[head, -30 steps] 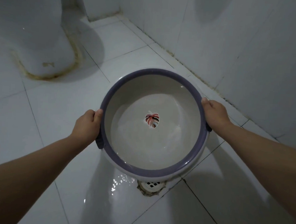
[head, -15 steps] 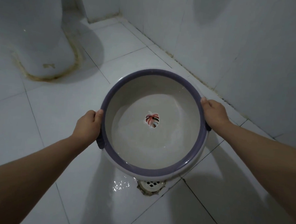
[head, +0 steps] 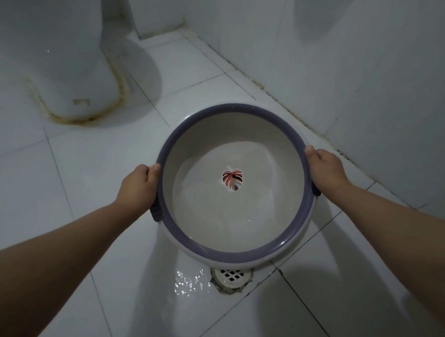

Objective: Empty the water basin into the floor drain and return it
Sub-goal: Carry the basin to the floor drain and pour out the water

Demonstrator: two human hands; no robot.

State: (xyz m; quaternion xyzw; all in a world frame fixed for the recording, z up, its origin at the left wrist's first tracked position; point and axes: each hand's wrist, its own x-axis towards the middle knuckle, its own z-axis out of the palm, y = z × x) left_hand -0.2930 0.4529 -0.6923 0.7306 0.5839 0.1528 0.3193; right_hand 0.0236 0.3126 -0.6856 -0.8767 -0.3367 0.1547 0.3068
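A round white water basin (head: pixel 276 246) with a purple rim and a leaf picture on its bottom hangs above the tiled floor. It tips toward me, and shallow water lies pooled against its near wall. My left hand (head: pixel 138 187) grips the left rim by its purple handle. My right hand (head: pixel 325 170) grips the right rim. The white floor drain (head: pixel 232 277) shows just below the basin's near edge, partly hidden by it. A wet, glinting patch of water (head: pixel 188 282) lies on the tile left of the drain.
A white toilet base (head: pixel 67 65) with a stained seal stands at the upper left. A tiled wall (head: pixel 376 73) runs along the right and meets the floor close behind the basin. White floor tiles (head: pixel 60 185) spread left and toward me.
The basin has stayed above the drain, tipped a little more toward me. The water has shifted to its near side, and the wet patch beside the drain looks wider. Both hands keep their grip.
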